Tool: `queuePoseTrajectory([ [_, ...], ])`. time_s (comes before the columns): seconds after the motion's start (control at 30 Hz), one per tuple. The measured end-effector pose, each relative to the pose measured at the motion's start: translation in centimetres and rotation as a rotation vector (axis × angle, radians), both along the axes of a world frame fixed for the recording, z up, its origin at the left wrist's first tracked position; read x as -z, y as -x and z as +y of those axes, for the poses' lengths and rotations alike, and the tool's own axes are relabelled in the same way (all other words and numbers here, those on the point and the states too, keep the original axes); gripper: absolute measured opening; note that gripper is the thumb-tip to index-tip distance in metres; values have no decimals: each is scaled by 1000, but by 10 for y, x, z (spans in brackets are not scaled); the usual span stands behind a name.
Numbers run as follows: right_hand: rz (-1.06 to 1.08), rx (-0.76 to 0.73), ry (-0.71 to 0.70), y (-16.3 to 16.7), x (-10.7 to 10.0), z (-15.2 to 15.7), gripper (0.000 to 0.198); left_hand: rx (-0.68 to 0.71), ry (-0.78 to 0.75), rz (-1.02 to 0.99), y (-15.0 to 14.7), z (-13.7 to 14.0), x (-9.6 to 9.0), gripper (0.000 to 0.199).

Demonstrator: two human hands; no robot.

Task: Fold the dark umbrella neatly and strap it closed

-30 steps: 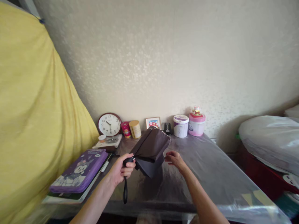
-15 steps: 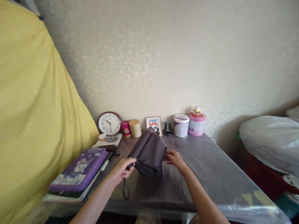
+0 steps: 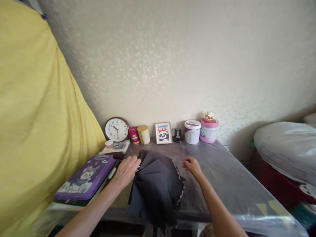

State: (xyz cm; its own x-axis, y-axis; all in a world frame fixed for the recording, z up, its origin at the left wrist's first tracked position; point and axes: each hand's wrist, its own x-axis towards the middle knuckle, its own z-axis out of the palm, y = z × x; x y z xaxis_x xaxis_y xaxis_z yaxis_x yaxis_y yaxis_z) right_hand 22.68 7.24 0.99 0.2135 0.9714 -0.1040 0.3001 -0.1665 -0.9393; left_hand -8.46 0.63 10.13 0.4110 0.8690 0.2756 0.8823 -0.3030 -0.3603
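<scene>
A dark folding umbrella (image 3: 158, 184), its cloth loose and partly fanned out, hangs over the front of the table. Along its right edge runs a light checked trim. My left hand (image 3: 127, 171) is closed around the handle end, which the fingers hide. To the right of the trim, my right hand (image 3: 192, 167) hovers apart from the cloth, fingers loosely bent and holding nothing.
Left on the covered table (image 3: 217, 177) lies a purple case (image 3: 86, 179) on books. Along the wall stand a clock (image 3: 117, 129), a pink can (image 3: 134, 135), a yellow can (image 3: 144, 135), a panda picture (image 3: 163, 133) and two tubs (image 3: 192, 132). A yellow curtain (image 3: 44, 115) hangs left.
My left hand has turned, back upward, swinging the umbrella's cloth down toward the table's front edge. The cloth has spread wider. My right hand has moved slightly right, away from it.
</scene>
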Motion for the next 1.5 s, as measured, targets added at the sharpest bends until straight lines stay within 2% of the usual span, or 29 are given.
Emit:
queuePoseTrajectory([
  [0.17, 73, -33, 23, 8, -1, -1, 9, -64, 127, -79, 7, -3, 11, 19],
  [0.3, 125, -30, 30, 11, -5, -1, 6, -140, 263, -266, 15, -1, 16, 9],
  [0.4, 150, -14, 34, 10, -9, -2, 9, -185, 393, -514, 18, 3, 19, 3],
  [0.5, 155, -21, 61, 9, -13, -6, 15, -241, 626, -841, 15, 4, 21, 2],
  [0.63, 160, -102, 129, 11, -17, -17, 31, -324, 925, -1291, 9, 3, 23, 10],
  [0.7, 187, -207, 159, 12, -20, -23, 37, -322, 1036, -1481, 8, 4, 27, 14],
  [0.83, 386, -429, 242, 11, -26, -31, 49, -353, 1332, -1812, 10, 8, 40, 18],
  [1.0, 623, -416, 231, 5, -40, -30, 42, -264, 1636, -2110, 3, 4, 59, 19],
  [1.13, 706, -321, 102, 0, -50, -28, 35, -236, 1847, -2206, -13, -10, 79, 17],
  [1.27, 686, -332, 51, -1, -54, -30, 32, -280, 2000, -2198, -27, -24, 102, 18],
  [1.37, 636, -378, 21, 2, -56, -35, 28, -349, 2006, -2117, -33, -31, 116, 19],
  [1.5, 610, -446, 26, 6, -57, -41, 32, -425, 1913, -1965, -37, -38, 125, 23],
])
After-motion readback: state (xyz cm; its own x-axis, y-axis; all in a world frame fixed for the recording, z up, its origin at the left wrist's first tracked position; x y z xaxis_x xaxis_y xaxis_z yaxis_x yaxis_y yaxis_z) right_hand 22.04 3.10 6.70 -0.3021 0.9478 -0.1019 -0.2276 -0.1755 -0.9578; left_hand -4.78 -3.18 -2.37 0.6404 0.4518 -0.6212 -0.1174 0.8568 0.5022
